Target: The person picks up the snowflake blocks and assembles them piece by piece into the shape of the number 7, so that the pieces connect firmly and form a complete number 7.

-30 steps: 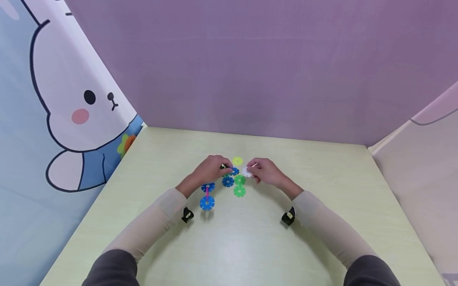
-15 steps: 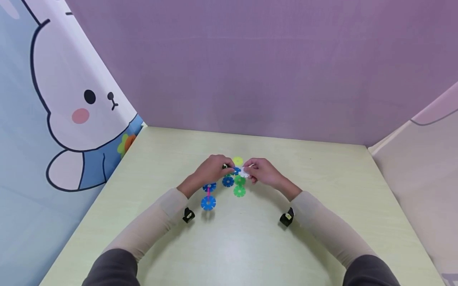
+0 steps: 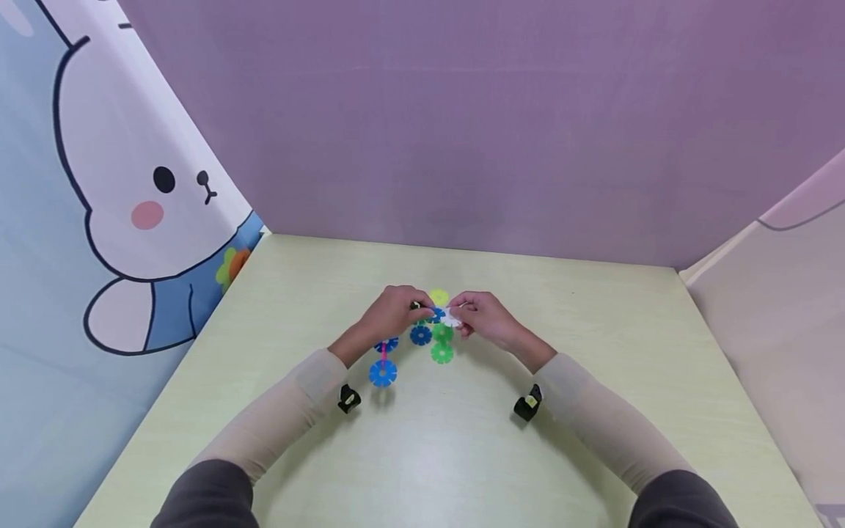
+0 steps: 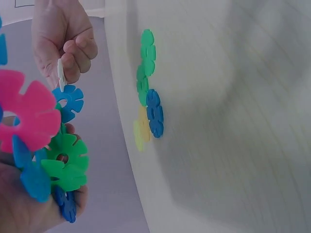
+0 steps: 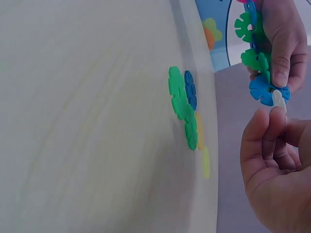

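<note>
White flat notched plastic disc [image 5: 278, 99], pinched in curled right hand [image 3: 487, 320], has shifted leftward, meeting a blue petal-edged plastic disc [image 5: 260, 91] at frame centre. Left hand [image 3: 389, 311] grips that blue's chain of slotted green, blue, pink discs [image 4: 75, 159]. Fingers cover white's rim; slot engagement unclear.

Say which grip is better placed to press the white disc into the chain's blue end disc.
Right, probably: the right grip pinches the white disc, whose edge appears to meet the blue end disc. The left grip holds the chain, so it seems better suited to steadying.
</note>
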A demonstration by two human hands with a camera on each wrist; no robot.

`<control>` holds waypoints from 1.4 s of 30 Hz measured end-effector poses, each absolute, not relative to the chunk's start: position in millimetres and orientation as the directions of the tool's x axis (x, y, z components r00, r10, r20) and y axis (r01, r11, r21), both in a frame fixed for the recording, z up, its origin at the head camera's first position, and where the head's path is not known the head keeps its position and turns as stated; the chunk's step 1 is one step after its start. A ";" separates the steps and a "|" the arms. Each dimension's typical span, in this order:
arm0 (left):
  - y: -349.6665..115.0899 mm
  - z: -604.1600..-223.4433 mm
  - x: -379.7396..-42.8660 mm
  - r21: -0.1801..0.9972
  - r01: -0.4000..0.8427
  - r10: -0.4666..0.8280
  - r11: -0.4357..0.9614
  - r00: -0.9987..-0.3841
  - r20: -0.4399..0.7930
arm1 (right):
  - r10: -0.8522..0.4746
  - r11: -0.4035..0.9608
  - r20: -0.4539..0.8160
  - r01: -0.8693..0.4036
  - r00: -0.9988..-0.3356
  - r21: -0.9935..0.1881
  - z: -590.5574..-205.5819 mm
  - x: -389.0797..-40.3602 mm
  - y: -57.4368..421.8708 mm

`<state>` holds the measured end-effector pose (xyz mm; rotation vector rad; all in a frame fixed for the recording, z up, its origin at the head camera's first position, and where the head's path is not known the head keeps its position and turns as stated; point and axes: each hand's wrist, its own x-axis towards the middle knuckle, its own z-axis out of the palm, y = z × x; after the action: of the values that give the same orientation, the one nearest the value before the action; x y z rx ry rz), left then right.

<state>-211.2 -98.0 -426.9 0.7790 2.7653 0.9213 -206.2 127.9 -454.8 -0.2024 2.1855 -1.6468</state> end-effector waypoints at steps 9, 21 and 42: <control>-94.1 -426.3 -209.4 0.612 0.417 0.489 0.672 -0.871 0.057 | -0.304 0.244 -0.244 0.172 -0.921 -0.954 -454.3 -204.1 124.5; -92.9 -427.6 -208.4 0.627 0.435 0.489 0.647 -0.867 0.097 | -0.285 0.196 -0.262 0.212 -0.922 -0.958 -455.1 -201.9 120.6; -88.6 -426.5 -204.5 0.614 0.447 0.476 0.651 -0.870 0.128 | -0.286 0.183 -0.224 0.176 -0.932 -0.967 -453.5 -200.0 117.6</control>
<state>-204.5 -88.6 -426.5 0.7871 2.8132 1.0280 -200.0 117.6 -453.5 -0.1040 2.1108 -1.8021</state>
